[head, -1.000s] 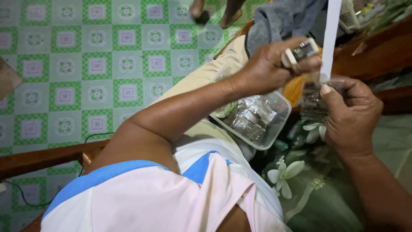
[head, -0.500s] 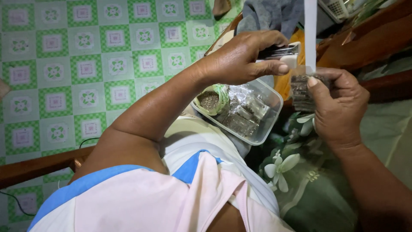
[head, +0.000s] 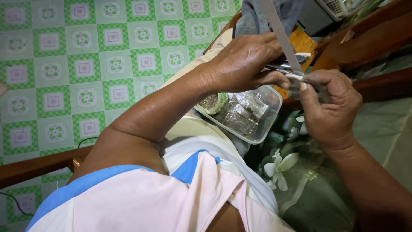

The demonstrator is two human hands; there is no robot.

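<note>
Two hands meet over my lap, and between them sits a small clear packet [head: 308, 88] of something dark, pinched in my right hand [head: 330, 107] with the thumb pressed on its top edge. My left hand [head: 246, 60] is curled tight around a metal tool [head: 285, 68], perhaps a stapler, though my fingers hide most of it; its tip touches the packet's top. A grey strap [head: 279, 32] hangs down from above and ends right where the tool and packet meet.

Just below the hands, a clear tub [head: 262, 124] rests on my lap, tilted a little. It holds more packets [head: 242, 114] of the same kind, packed close, and a coil of green bands [head: 212, 103] at its left end, partly under my left forearm.

Under my right wrist lies green cloth [head: 300, 180] with white flowers. Behind the hands are an orange wooden seat [head: 304, 43] and dark wooden rails [head: 373, 38]. To the left, the floor [head: 86, 64] is tiled in green and white squares.
</note>
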